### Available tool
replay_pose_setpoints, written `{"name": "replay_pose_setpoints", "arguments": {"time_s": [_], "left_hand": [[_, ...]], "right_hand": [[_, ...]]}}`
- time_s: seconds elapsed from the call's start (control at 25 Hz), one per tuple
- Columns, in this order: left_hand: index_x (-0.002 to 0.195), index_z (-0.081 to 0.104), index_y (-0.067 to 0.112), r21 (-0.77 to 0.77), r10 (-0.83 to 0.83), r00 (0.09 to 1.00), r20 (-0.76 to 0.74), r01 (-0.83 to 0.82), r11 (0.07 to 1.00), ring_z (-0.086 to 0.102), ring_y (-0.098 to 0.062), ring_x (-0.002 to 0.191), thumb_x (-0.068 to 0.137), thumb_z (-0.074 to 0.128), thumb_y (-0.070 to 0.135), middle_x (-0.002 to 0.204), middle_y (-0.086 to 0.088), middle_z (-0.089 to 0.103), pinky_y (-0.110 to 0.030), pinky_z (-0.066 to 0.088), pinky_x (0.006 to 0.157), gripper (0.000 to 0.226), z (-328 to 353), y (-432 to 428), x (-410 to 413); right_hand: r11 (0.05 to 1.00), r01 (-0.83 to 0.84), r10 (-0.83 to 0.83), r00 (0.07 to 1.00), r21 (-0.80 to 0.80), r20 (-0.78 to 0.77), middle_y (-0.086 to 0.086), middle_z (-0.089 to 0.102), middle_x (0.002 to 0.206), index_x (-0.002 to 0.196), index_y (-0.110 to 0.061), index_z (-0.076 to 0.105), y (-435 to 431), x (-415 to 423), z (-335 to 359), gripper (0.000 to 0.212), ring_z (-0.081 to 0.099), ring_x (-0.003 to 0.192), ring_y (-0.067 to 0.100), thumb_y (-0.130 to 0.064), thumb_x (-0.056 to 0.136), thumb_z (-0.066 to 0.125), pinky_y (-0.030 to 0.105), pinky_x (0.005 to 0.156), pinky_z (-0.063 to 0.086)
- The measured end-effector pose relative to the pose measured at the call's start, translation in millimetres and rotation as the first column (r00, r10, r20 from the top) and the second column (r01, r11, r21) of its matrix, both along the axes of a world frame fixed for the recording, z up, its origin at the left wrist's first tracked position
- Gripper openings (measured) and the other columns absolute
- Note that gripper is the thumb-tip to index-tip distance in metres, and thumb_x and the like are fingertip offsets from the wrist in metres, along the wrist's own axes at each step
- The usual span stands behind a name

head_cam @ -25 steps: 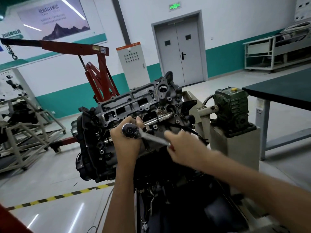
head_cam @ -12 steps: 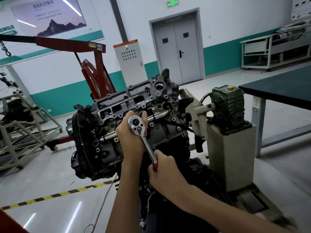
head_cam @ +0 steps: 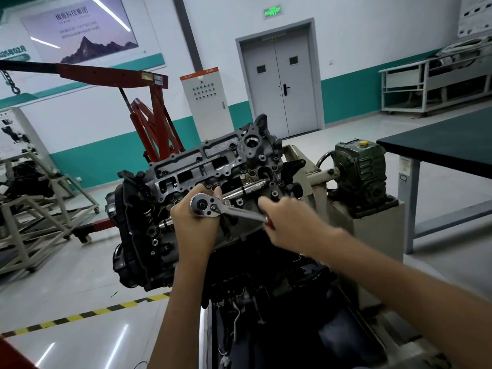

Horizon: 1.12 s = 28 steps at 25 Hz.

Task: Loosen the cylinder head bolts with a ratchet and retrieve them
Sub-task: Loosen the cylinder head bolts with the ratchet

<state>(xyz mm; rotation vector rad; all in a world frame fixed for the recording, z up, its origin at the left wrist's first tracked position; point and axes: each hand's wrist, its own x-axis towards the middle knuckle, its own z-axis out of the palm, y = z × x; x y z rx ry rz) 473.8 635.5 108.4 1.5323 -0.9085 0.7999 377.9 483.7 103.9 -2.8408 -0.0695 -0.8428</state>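
In the head view, your left hand (head_cam: 195, 225) cupped the ratchet (head_cam: 231, 211) at its round head, thumb and fingers curled about it, against the tilted grey cylinder head (head_cam: 210, 158). The chrome handle ran toward 4 o'clock into your right hand (head_cam: 292, 225), blurred but wrapped round the red grip. The bolt beneath was hidden.

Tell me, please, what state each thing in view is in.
ratchet, head against the cylinder head, handle pointing right.
left hand, holds the ratchet's head.
right hand, grips the ratchet's handle.
cylinder head, tilted, top exposed.
double door, closed.
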Motion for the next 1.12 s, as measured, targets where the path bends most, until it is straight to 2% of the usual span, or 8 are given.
{"name": "replay_pose_setpoints", "arguments": {"time_s": [0.16,0.24,0.4,0.56,0.72,0.88,1.0,1.12], "left_hand": [[0.064,0.039,0.018,-0.109,-0.022,1.000,0.001,0.022,0.994,0.033,-0.009,0.050,0.089,0.066,0.013,0.055,0.007,0.037,-0.028,0.034,0.048,0.037,-3.7,-18.5,-6.2],[0.059,0.035,0.015,-0.164,-0.096,0.994,-0.050,0.087,0.983,0.028,-0.011,0.050,0.090,0.064,0.009,0.053,0.010,0.031,-0.033,0.032,0.049,0.043,-2.0,-21.2,-4.9],[0.052,0.031,0.019,-0.058,-0.086,0.996,-0.027,0.085,0.995,0.028,-0.001,0.046,0.088,0.063,0.009,0.048,0.010,0.033,-0.019,0.024,0.045,0.049,3.9,-4.2,3.8],[0.053,0.031,0.017,0.132,-0.063,0.997,0.040,0.057,0.990,0.027,-0.004,0.047,0.088,0.063,0.005,0.048,0.009,0.031,-0.019,0.025,0.048,0.049,10.4,5.8,8.7],[0.061,0.037,0.027,-0.026,0.034,0.999,-0.013,-0.035,0.999,0.036,-0.003,0.047,0.088,0.066,0.010,0.054,0.012,0.044,-0.012,0.028,0.047,0.044,-2.1,0.2,-1.7],[0.061,0.037,0.031,-0.214,-0.120,0.988,-0.099,0.096,0.972,0.034,-0.001,0.050,0.087,0.064,0.011,0.053,0.016,0.039,-0.012,0.034,0.056,0.043,-5.0,-18.0,-7.8],[0.055,0.031,0.024,-0.175,-0.102,0.991,-0.087,0.085,0.981,0.026,-0.003,0.050,0.089,0.062,0.011,0.050,0.013,0.029,-0.020,0.029,0.053,0.047,-1.0,-6.6,1.2],[0.052,0.035,0.025,0.026,-0.058,0.998,-0.021,0.058,0.998,0.030,-0.001,0.046,0.089,0.063,0.010,0.047,0.011,0.035,-0.016,0.027,0.048,0.048,5.0,6.5,6.0]], "right_hand": [[0.840,0.008,0.030,0.998,0.542,-0.062,-0.004,0.037,0.062,0.077,-0.023,0.034,63.4,-10.5,-49.5,0.019,0.041,0.051,0.016,-0.015,0.084,0.049,0.026,0.055,0.037],[0.806,-0.024,0.072,0.996,0.591,-0.058,-0.001,0.038,0.063,0.075,-0.023,0.032,77.0,-11.0,-54.0,0.019,0.045,0.056,0.024,-0.016,0.083,0.048,0.028,0.056,0.040],[0.990,-0.047,0.057,0.996,0.136,-0.073,0.009,0.054,0.072,0.083,-0.020,0.034,20.5,-8.2,-11.9,0.016,0.058,0.068,0.032,-0.015,0.084,0.049,0.036,0.061,0.047],[0.969,0.032,-0.027,0.999,-0.246,0.026,-0.003,0.047,0.059,0.084,-0.017,0.034,-19.3,4.3,37.3,0.018,0.044,0.050,0.018,-0.014,0.084,0.052,0.029,0.052,0.039],[0.994,0.016,-0.015,1.000,0.110,-0.012,-0.002,0.040,0.065,0.084,-0.020,0.036,19.0,-3.5,-14.2,0.016,0.048,0.059,0.022,-0.017,0.084,0.051,0.028,0.057,0.042],[0.821,-0.006,0.056,0.996,0.572,-0.070,-0.004,0.037,0.064,0.070,-0.026,0.029,76.8,-11.0,-53.8,0.026,0.045,0.052,0.014,-0.017,0.083,0.049,0.025,0.052,0.039],[0.941,-0.054,0.079,0.995,0.335,-0.062,0.002,0.042,0.066,0.079,-0.022,0.029,57.4,-11.0,-37.2,0.020,0.055,0.066,0.032,-0.018,0.083,0.049,0.034,0.059,0.043],[0.994,-0.034,0.030,0.998,-0.105,-0.046,-0.001,0.044,0.061,0.085,-0.015,0.034,-0.8,-2.3,12.6,0.014,0.047,0.050,0.019,-0.012,0.084,0.048,0.028,0.047,0.038]]}}
